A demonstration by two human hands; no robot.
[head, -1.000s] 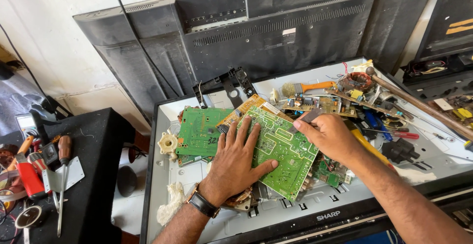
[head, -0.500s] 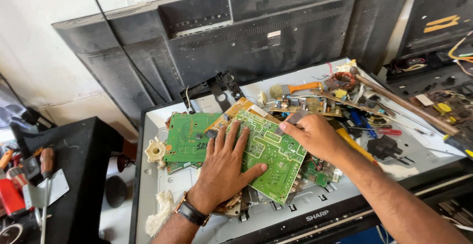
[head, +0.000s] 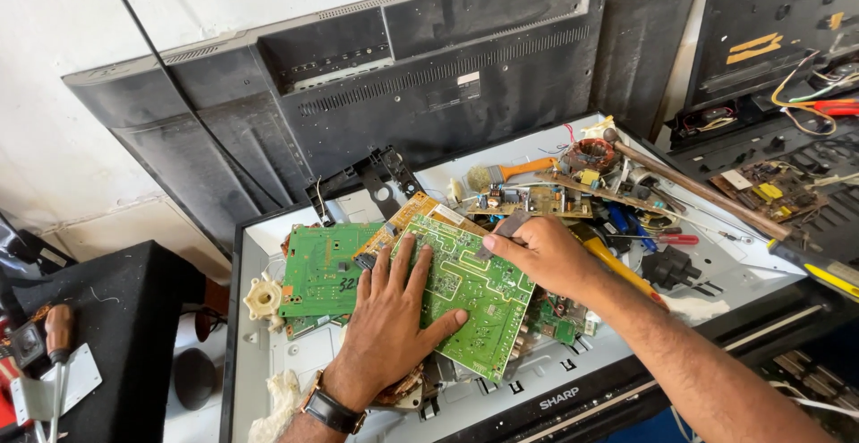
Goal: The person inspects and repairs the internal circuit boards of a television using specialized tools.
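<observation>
On the worktop (head: 734, 275), atop a heap of parts, lies a green circuit board (head: 474, 295), long axis running from upper left to lower right. Left hand (head: 389, 318) lies flat on its near-left edge, fingers spread, pinning it. Right hand (head: 541, 253) sits at the far-right edge, fingers closed on a small grey tool (head: 503, 228) tipped onto the board. Both hands touch the board. A second green board (head: 322, 268) lies just left. Black back panels (head: 403, 76) lean behind.
</observation>
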